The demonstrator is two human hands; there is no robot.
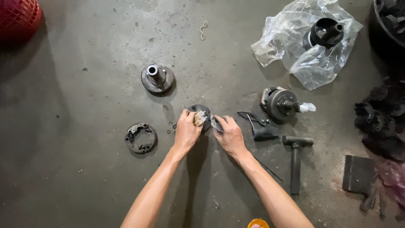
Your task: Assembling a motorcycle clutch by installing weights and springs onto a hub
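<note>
My left hand [186, 130] grips a small pale block-like part [199, 118] and presses it onto a dark round metal part [203, 110] lying on the concrete floor. My right hand [230, 135] is next to it on the right, closed on a small thin metal piece [216, 123] whose tip meets the round part's edge. Both forearms reach in from the bottom of the view.
A flanged hub with a shaft [157, 77] and a flat ring plate [140, 137] lie left. Right are a black lever [258, 124], a round assembly [280, 104], a T-handle tool [296, 158], a plastic bag holding a drum [308, 38], and a dark block [357, 173].
</note>
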